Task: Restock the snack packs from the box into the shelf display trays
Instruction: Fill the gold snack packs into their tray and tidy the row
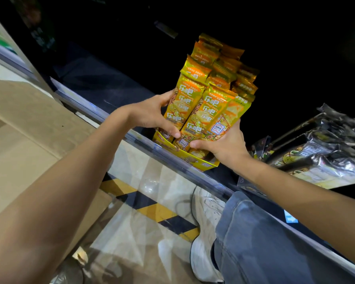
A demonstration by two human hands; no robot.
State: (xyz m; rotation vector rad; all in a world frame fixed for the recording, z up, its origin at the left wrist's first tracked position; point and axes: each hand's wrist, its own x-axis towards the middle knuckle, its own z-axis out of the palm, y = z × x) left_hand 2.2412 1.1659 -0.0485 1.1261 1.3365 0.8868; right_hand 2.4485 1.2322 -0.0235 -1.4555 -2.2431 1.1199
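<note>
Several tall gold and orange snack packs [209,95] stand upright in a yellow display tray [195,159] on the dark shelf. My left hand [152,115] grips the left side of the front packs, thumb across their lower faces. My right hand [223,140] holds the right side of the same bunch low down, fingers curled under the packs just above the tray's front lip. The backs of the packs and the tray's inside are hidden.
A metal shelf rail [115,124] runs diagonally in front of the tray. An open cardboard box [29,128] sits at the left. Silver and black snack packs [324,146] lie in a neighbouring tray at the right. Below are my jeans, white shoes and yellow-black floor tape [152,208].
</note>
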